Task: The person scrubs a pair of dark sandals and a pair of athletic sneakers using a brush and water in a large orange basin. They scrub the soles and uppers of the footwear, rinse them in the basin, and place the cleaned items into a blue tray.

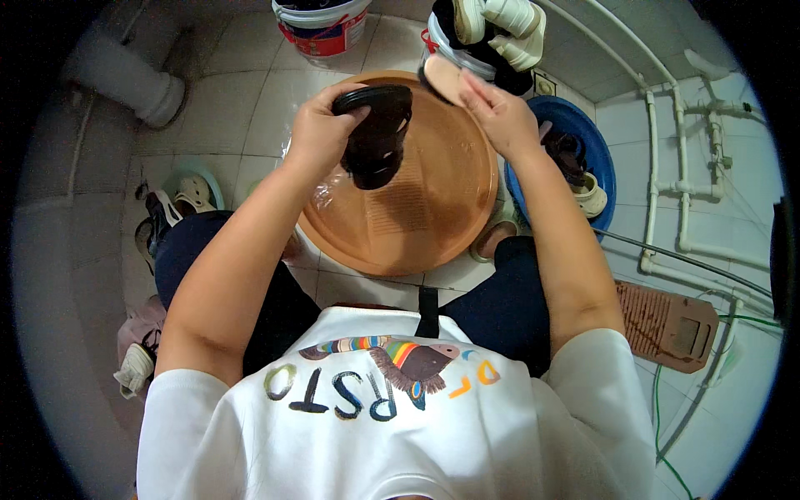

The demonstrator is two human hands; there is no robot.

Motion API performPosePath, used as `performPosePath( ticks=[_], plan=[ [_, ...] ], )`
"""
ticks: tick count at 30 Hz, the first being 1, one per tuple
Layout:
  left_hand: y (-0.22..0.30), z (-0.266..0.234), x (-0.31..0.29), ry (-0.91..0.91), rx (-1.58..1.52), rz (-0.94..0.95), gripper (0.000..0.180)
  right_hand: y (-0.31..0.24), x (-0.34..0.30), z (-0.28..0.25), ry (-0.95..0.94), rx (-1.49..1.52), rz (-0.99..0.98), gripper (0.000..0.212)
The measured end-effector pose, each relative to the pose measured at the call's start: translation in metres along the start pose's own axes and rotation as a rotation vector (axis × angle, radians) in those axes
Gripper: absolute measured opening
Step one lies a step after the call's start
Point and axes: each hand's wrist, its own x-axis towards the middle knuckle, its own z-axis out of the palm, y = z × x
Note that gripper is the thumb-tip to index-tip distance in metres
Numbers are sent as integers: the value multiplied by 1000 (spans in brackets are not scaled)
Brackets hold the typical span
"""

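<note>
My left hand (pixel 321 133) grips a glossy black shoe (pixel 373 137) by its upper end, holding it up over an orange-brown basin (pixel 475 233). The shoe hangs tilted, apart from the basin's floor. In my right hand (pixel 500 117) is a scrub brush (pixel 444 78) with a pale oval back and a dark underside, pinched at its near end. The brush is beside the shoe, over the basin's far right rim, and does not touch it. Ridges show on the basin's floor.
Right of the basin, a blue tub (pixel 611 179) holds several shoes. Behind stand a bucket of pale shoes (pixel 515 29) and another bucket (pixel 325 33). A brown washboard (pixel 667 325), green hose (pixel 657 408) and white pipes (pixel 652 167) are at right. More shoes (pixel 193 193) lie left.
</note>
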Motion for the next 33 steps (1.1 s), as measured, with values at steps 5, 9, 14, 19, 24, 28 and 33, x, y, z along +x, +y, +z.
performPosePath(
  ticks=[5, 9, 14, 19, 24, 28, 33],
  plan=[
    [-24, -1, -3, -80, 339, 76, 23, -39, -11, 18, 16, 186, -245, 41],
    [-22, -4, -3, 1, -19, -142, 22, 4, -6, 16, -93, 77, 96, 43],
    [-26, 0, -6, 24, -166, -122, 27, -8, 4, 37, -70, 733, -221, 50],
    [-46, 7, -29, 103, -287, -340, 26, 20, -8, 54, -147, 284, 29, 57],
    [-115, -1, -61, -12, 114, -354, 34, 69, -19, 88, -245, 281, 235, 55],
    [-138, -28, -64, -162, 284, -359, 44, 113, -37, 120, -394, 223, 306, 51],
    [-148, -34, -77, -266, 273, -389, 53, 209, -72, 229, -254, -127, 569, 48]
  ],
)
